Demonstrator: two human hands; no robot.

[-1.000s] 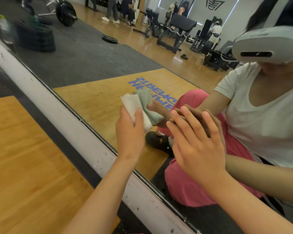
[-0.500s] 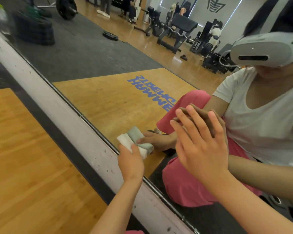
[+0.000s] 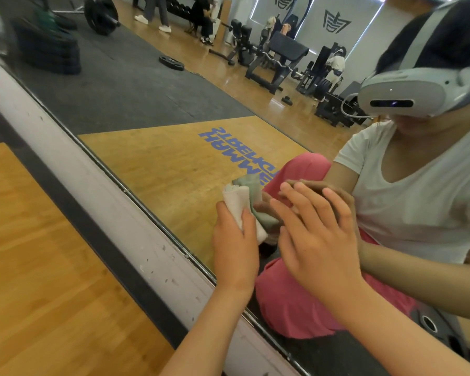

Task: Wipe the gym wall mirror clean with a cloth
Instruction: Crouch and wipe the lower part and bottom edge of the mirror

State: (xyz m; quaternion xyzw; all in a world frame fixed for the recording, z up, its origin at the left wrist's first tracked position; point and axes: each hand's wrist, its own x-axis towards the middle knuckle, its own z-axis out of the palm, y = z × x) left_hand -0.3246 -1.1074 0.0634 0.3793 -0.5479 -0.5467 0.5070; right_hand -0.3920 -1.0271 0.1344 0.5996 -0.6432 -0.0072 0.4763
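The left hand (image 3: 235,248) is gripping a folded white cloth (image 3: 240,207), its fingers curling round the bundle, and is pressing it against the glass of the wall mirror (image 3: 152,104) low down, near the bottom edge. The cloth is sitting a little below the middle of the view, at about 5 o'clock from the reversed blue lettering (image 3: 239,147) showing in the reflection. At 3 o'clock from the left hand, just beside it, the right hand (image 3: 318,240) is lying released, holding nothing, with its fingers straight and slightly spread; its fingertips are meeting their own reflection on the glass, though whether the palm is also touching is hard to tell from this angle. The cloth's reflection is appearing greenish right behind it. A scuffed white ledge (image 3: 114,207) is running under the mirror from 10 o'clock down to 5 o'clock, with a dark strip and then the wooden floor (image 3: 38,267) lying at 8 o'clock. In the glass, a loose weight plate (image 3: 171,62) is lying on dark matting at 12 o'clock, and the person's white shirt and pink trousers are filling the 3 o'clock side.
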